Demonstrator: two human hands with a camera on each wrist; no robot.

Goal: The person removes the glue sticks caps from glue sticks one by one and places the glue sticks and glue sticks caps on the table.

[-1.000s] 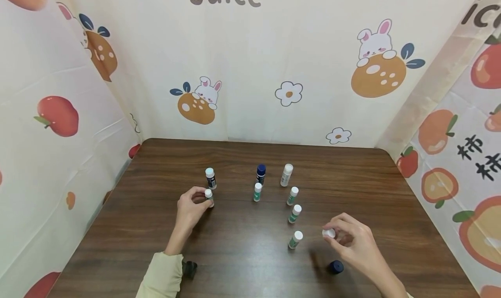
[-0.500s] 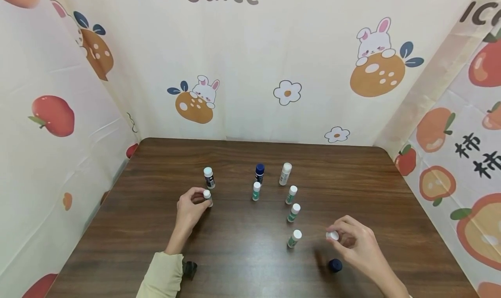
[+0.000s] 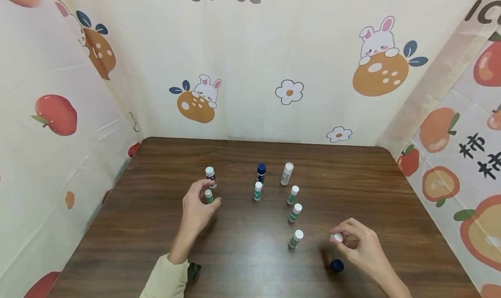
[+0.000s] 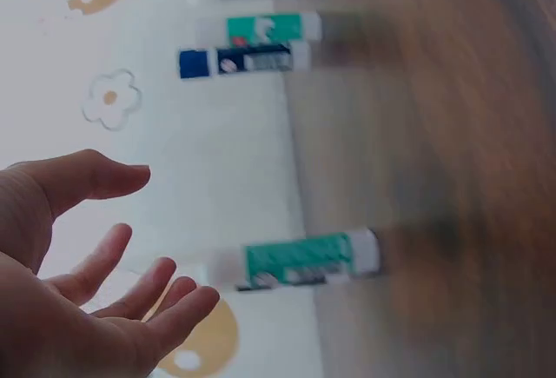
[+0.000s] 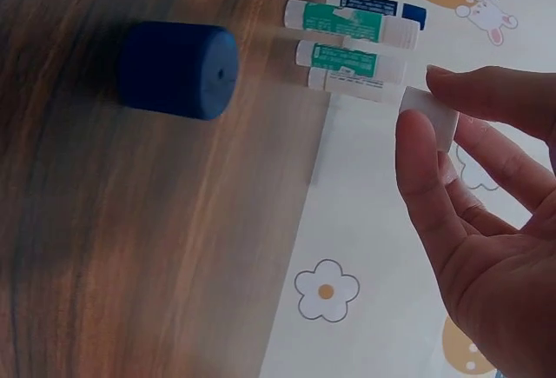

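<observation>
My left hand (image 3: pixel 197 211) has its thumb and fingers spread beside a small green-labelled glue stick (image 3: pixel 209 196) with a white cap, standing upright at the left. In the left wrist view a gap shows between that hand and the glue stick (image 4: pixel 300 259). Just behind it stands a dark-labelled glue stick (image 3: pixel 210 175) with a white cap. Over the right of the table, my right hand (image 3: pixel 362 243) pinches a loose white cap (image 5: pixel 432 117) between thumb and fingertips. A larger dark blue cap (image 3: pixel 336 266) lies on the table just below that hand.
Green-labelled glue sticks stand in a loose column right of centre, among them the nearest glue stick (image 3: pixel 296 239). Farther back are a blue-capped glue stick (image 3: pixel 261 172), a green one before it, and a tall white one (image 3: pixel 287 173). Printed curtains border the wooden table (image 3: pixel 242 254).
My left hand has let go of the green-labelled glue stick, its thumb and fingers spreading apart. The right hand, still holding the white cap, has shifted slightly right and toward me.
</observation>
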